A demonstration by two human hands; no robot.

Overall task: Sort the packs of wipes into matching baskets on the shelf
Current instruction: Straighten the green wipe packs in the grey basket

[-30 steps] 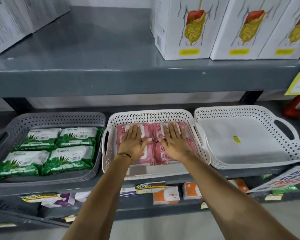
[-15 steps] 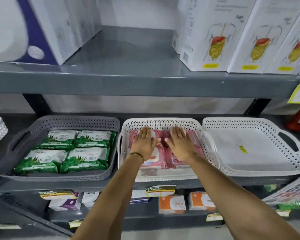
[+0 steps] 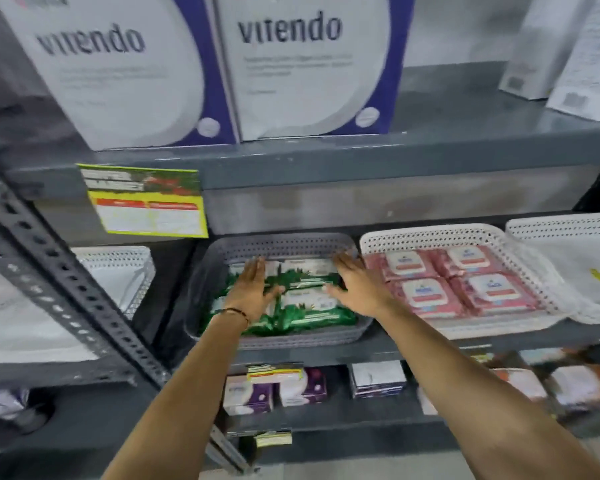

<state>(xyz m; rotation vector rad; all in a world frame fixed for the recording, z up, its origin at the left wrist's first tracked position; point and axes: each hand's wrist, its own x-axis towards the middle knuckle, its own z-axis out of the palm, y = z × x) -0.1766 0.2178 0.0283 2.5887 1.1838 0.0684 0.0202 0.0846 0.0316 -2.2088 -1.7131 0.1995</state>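
Both hands, left hand (image 3: 253,294) and right hand (image 3: 357,289), are lying flat with fingers spread, gripping nothing, on the green packs (image 3: 305,308) filling the grey basket (image 3: 278,245), where pressing unevenly risks nudging a pack askew or over the low rim.

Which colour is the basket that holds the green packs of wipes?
Grey, with a perforated wall. The head view shows the basket well.

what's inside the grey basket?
Green wipe packs fill the grey basket. Both hands, left hand and right hand, lie flat over them, hiding the exact count.
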